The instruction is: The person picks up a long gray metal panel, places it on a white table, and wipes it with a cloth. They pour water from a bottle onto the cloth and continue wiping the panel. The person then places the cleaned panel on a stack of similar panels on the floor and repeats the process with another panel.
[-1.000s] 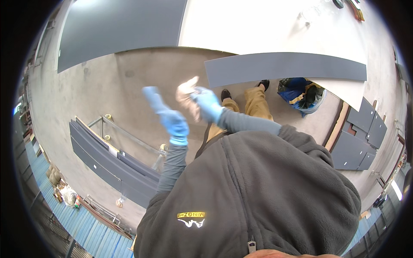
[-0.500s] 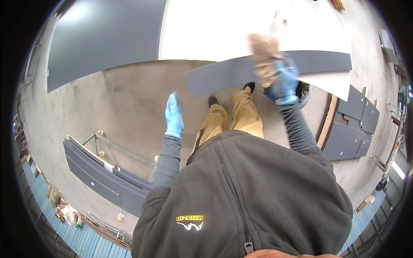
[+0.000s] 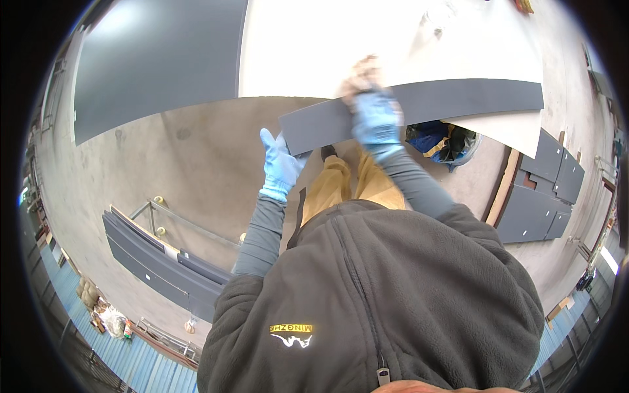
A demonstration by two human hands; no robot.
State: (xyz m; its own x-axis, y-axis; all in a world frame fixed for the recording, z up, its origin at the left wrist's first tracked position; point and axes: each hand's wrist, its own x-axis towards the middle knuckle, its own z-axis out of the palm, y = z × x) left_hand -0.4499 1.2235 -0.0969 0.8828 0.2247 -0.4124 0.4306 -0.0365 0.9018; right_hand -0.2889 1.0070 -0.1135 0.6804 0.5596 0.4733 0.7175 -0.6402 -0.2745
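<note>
A long, narrow dark grey panel [image 3: 472, 97] lies along the near edge of the white work surface [image 3: 314, 46], its left end sticking out past that edge. My left hand [image 3: 280, 169], in a blue glove, holds this left end at its corner, with some of the fingers hidden by the panel. In my gloved right hand [image 3: 378, 121] is a crumpled beige cloth [image 3: 363, 75], blurred by motion, over the left half of the panel. My right forearm reaches across in front of my legs.
A large dark grey board [image 3: 157, 59] covers the surface's left part. Under the near edge stands a clear bag [image 3: 452, 147] with blue and black stuff in it. Stacked grey panels [image 3: 534, 203] stand at right; a wheeled cart [image 3: 190, 226] and grey boards [image 3: 157, 259] are at lower left.
My right hand has swept left along the panel with the cloth. My left hand, apart from the panel before, has moved right and taken hold of its left end.
</note>
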